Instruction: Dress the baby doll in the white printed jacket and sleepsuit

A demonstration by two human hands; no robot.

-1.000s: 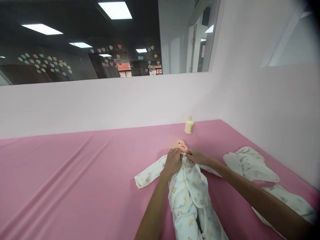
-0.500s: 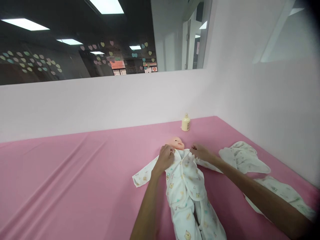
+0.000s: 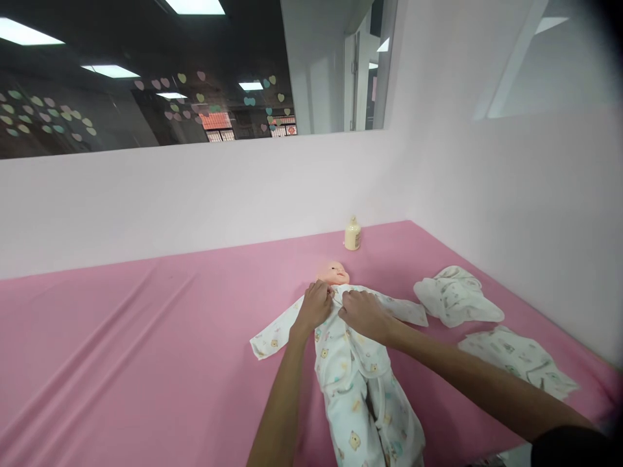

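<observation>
A baby doll [image 3: 335, 272] lies on its back, its head toward the wall. It wears a white baby jacket [image 3: 331, 350] printed with small bears, and matching trousers [image 3: 354, 428]. The jacket sleeves stretch out to either side. My left hand [image 3: 316, 305] is closed on the jacket's neckline, just below the doll's chin. Beside it, my right hand [image 3: 364, 314] is closed on the other front edge at the upper chest. The fingers cover part of the collar, so any fastening there is hidden.
Pink sheeting [image 3: 146, 363] covers the table, with long creases at left. A cream pump bottle [image 3: 353, 235] stands behind the doll, near the wall. Two white printed cloths, one bunched [image 3: 455, 298] and one flatter [image 3: 520, 360], lie at right. White walls meet at the far right corner.
My right hand has moved left and down from the doll's shoulder to the chest, close to my left hand. The left hand stays at the neckline. The view has shifted slightly.
</observation>
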